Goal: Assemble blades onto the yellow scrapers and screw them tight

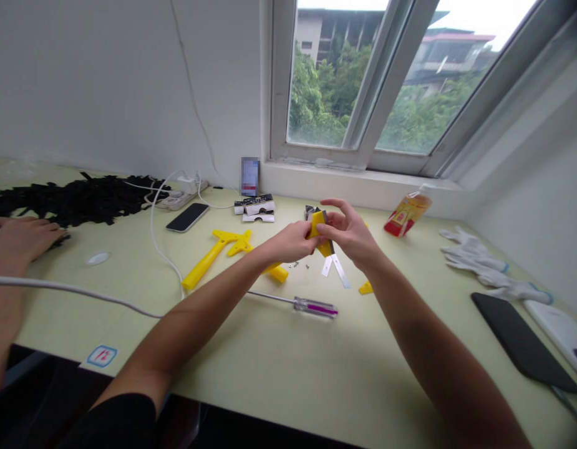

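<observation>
My left hand (290,241) grips a yellow scraper head (318,224) with a dark strip along its right edge. From the other side, my right hand (351,234) pinches the same piece between thumb and fingers, its index finger raised. Two thin metal blades (340,272) lie on the table below the hands, near several small screws (296,264). Closer to me is a screwdriver (315,307) with a clear and purple handle. Yellow scraper handles (208,259) lie to the left, one partly hidden by my left forearm. Another yellow part (365,287) shows beside my right wrist.
A black phone (188,217), small boxes (255,207) and a propped phone (250,176) stand toward the wall. White cables cross the left side, near black strips (77,196) and another person's hand (29,237). A bottle (407,212) and gloves (484,262) are at right.
</observation>
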Demonstrator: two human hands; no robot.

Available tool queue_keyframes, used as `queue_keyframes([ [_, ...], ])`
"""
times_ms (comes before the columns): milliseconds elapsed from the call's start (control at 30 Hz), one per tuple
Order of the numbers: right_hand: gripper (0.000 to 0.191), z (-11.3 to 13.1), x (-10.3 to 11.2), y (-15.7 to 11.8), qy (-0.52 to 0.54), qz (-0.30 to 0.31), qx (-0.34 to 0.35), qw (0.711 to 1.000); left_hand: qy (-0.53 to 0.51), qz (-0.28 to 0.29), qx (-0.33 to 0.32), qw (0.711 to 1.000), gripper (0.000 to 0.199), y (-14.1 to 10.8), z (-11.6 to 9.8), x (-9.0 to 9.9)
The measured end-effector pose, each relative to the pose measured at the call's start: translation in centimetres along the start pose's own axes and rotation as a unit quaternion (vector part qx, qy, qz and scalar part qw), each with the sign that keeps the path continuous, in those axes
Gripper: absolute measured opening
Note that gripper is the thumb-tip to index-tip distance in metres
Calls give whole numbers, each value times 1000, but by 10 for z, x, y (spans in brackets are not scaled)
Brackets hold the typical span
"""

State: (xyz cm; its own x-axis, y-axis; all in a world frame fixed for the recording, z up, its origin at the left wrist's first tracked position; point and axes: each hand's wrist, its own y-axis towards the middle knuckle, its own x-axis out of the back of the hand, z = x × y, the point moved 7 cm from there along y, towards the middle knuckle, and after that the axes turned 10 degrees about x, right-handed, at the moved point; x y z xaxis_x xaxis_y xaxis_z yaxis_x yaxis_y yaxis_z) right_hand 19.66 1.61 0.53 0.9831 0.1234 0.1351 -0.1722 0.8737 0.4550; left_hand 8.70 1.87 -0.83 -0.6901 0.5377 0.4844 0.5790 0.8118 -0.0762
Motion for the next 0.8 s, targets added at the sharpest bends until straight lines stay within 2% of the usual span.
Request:
queue_keyframes([
  [200, 53, 0, -2, -1, -12, 28, 14, 999, 9, 10, 7, 1000, 22, -1, 1, -2],
  [367, 62, 3, -3, -2, -45, 87, 28, 995, 32, 28, 29, 999, 21, -5, 0, -3],
  [467, 60, 8, -5, -5, -72, 117, 35, 990, 51, 41, 41, 997, 21, -8, 0, -3],
  [667, 43, 21, -3, -6, -174, 83, 112, 975, 39, 35, 47, 998, 22, -8, 0, -3],
  [800, 45, 19, -4, -5, -129, 65, 118, 982, 26, 11, 13, 1000, 21, -6, -2, -4],
])
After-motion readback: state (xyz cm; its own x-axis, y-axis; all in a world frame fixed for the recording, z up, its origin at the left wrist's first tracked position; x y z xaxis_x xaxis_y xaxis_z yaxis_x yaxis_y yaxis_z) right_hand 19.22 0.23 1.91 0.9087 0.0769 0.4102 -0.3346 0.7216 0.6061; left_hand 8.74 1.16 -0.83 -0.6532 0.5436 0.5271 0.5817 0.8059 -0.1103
